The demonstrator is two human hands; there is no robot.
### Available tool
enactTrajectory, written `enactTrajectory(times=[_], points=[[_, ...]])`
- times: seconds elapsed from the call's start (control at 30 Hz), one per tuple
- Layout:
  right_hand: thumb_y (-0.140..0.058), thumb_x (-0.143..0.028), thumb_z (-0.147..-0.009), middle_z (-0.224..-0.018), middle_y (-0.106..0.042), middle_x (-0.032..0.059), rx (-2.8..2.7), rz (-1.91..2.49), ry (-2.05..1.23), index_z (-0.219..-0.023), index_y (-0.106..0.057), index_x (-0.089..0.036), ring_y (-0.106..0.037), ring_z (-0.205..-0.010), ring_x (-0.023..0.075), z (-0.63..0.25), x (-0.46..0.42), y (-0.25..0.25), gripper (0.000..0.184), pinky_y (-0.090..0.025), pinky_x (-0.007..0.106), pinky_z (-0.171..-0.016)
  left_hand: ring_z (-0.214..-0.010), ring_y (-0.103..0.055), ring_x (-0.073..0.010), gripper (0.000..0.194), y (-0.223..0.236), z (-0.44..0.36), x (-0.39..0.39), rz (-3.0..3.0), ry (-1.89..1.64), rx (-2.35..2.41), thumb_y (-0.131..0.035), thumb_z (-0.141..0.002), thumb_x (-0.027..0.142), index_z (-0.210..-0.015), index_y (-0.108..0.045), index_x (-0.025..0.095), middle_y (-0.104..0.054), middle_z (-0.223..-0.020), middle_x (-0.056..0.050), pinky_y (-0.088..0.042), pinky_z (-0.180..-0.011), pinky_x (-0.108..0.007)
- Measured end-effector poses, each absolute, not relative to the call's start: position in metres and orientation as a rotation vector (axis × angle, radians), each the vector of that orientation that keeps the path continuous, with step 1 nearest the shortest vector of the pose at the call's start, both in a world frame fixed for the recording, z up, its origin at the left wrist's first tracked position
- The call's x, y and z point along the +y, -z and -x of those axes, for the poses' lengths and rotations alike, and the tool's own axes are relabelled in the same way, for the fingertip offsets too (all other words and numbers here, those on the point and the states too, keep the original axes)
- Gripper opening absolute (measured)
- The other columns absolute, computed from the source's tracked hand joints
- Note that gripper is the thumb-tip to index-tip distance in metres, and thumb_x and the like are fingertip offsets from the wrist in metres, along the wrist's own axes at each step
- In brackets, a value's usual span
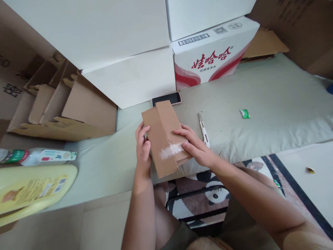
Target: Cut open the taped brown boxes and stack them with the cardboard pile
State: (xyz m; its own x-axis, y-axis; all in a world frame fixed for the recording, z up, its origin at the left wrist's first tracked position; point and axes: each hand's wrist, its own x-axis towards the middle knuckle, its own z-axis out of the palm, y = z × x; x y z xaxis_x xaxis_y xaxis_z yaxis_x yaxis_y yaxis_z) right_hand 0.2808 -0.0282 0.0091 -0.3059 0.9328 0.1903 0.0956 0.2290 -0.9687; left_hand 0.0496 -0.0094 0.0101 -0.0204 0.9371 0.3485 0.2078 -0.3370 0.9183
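Observation:
A small brown cardboard box is held up between my two hands, tilted, with a strip of clear tape across its flaps near the lower end. My left hand grips its left edge, the fingers curled against the side. On the right edge, my right hand is closed around the cardboard, thumb and forefinger over the top face by the tape. A white utility knife lies on the pale cloth to the right of the box. Behind the box rests a phone, partly covered by it.
White cartons and a red-and-white water carton stand at the back. On the left are a divided cardboard box, a clear bottle and a yellow jug. A small green packet lies on the pale cloth.

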Motion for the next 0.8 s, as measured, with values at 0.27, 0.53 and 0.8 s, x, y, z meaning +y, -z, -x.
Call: enactTrajectory(times=[0.27,0.53,0.8], points=[[-0.044,-0.065,-0.104,-0.168,-0.041,0.0081,-1.622,1.0,-1.182,-0.145,-0.059,-0.033,-0.029,-0.163,0.0322,-0.281,-0.0279,-0.008,0.054,-0.026,0.06,-0.133,-0.156,-0.043,-0.0313,0.05,-0.008,-0.0491,-0.0077,-1.592,-1.409,1.221,-0.051,-0.101,0.067,-0.135,-0.064,0.034,-0.045,-0.166,-0.007,-0.04,-0.127,-0.051],[-0.045,-0.064,-0.105,-0.168,-0.039,0.0087,-1.618,0.985,-1.193,-0.146,-0.058,-0.033,-0.027,-0.164,0.0312,-0.2811,-0.028,-0.0094,0.053,-0.025,0.058,-0.134,-0.157,-0.042,-0.0308,0.049,-0.0085,-0.0488,-0.0087,-1.59,-1.405,1.225,-0.05,-0.102,0.066,-0.136,-0.064,0.033,-0.044,-0.166,-0.008,-0.037,-0.129,-0.05],[-0.046,-0.067,-0.103,-0.168,-0.04,0.0083,-1.603,0.993,-1.206,-0.144,-0.059,-0.034,-0.029,-0.163,0.0317,-0.2807,-0.0279,-0.0113,0.054,-0.025,0.06,-0.134,-0.156,-0.043,-0.0307,0.049,-0.0088,-0.0496,-0.0087,-1.586,-1.412,1.223,-0.05,-0.101,0.066,-0.136,-0.064,0.034,-0.045,-0.166,-0.007,-0.038,-0.128,-0.05]])
